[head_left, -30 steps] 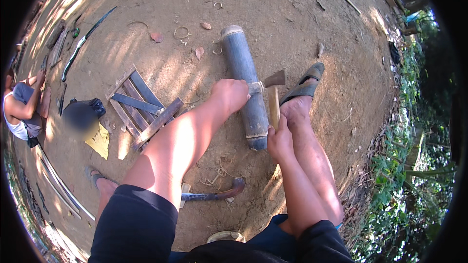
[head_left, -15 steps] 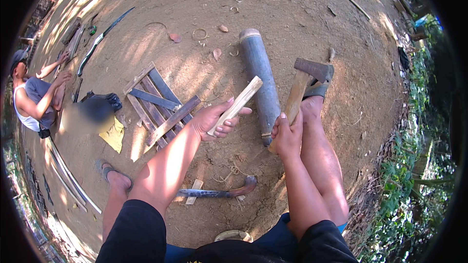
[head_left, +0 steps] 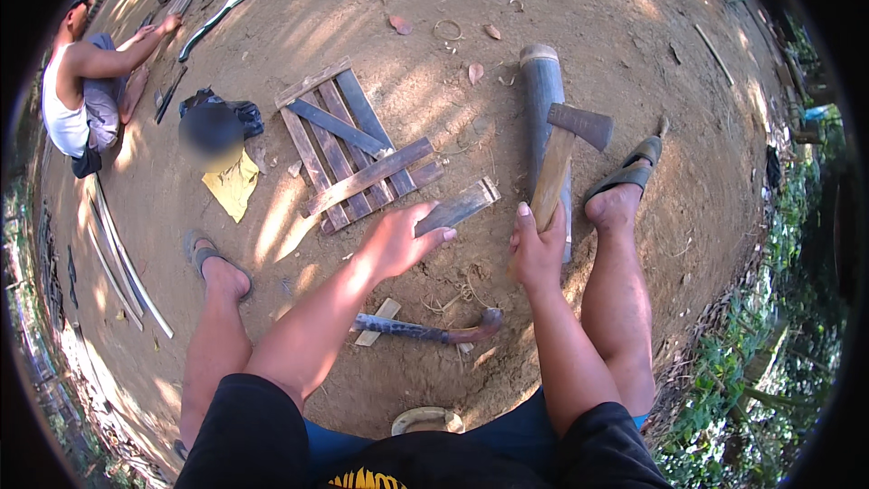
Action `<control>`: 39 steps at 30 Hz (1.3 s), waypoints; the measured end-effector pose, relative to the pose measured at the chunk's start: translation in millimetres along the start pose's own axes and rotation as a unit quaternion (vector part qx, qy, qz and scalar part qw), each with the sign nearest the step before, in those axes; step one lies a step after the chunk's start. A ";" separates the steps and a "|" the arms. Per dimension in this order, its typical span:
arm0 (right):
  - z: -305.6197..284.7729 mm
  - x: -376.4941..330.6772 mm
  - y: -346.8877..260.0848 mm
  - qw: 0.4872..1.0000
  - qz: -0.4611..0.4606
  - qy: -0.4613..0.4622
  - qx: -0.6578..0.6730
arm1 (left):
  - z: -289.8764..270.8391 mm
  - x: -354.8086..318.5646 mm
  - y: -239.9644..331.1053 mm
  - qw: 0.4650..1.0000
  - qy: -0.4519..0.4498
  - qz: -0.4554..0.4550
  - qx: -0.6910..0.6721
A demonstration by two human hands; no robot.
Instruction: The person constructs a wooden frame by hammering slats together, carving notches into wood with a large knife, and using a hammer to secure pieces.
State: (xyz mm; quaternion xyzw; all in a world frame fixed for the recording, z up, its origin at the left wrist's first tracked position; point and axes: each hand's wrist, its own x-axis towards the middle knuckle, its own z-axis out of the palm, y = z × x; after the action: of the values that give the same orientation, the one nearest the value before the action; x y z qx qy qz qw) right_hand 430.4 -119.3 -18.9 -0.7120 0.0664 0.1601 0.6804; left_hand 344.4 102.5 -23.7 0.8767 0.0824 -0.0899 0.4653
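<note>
My left hand [head_left: 398,240] is closed around one end of a short flat strip of wood or bamboo [head_left: 460,205], its dark weathered face turned up. In my right hand [head_left: 537,254] is the wooden handle of a hatchet [head_left: 552,179], held upright with the dark metal head at the top. Behind the hatchet lies a thick grey log [head_left: 540,81], partly hidden by it. Beyond my left hand, a slatted frame of worn boards [head_left: 348,158] rests on the dirt. A long-bladed knife with a curved wooden handle [head_left: 421,334] lies between my feet, its blade over a small wood piece.
At far left a person in a white top [head_left: 68,100] squats, hands on some sticks. Nearby are a long saw-like tool [head_left: 237,0], a black bag [head_left: 244,118], a yellow cloth [head_left: 232,186] and long pale strips [head_left: 127,258]. Green plants [head_left: 724,371] edge the right side.
The strip in my left hand has turned from its pale face to its dark one and tilts less steeply. My view has swung left, so ground objects appear farther right. The hatchet stays held.
</note>
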 end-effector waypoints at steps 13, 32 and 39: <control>58.8 -17.8 17.2 0.927 -0.018 -0.032 -0.374 | -7.2 -58.4 14.4 0.970 -0.059 -0.151 0.181; 52.6 -42.7 83.6 0.887 0.095 -0.135 -0.432 | 7.8 -19.6 -170.1 0.958 0.179 -0.042 0.218; 63.5 -46.0 90.3 0.870 0.114 -0.177 -0.445 | 10.2 -19.4 -179.2 0.961 0.169 -0.051 0.215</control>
State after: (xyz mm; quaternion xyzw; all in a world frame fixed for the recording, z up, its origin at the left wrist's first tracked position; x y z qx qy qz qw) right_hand 350.3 -67.9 -91.2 -0.8870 -0.0528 0.3720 0.2685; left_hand 283.9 192.1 -168.4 0.9533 0.1826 0.0203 0.2398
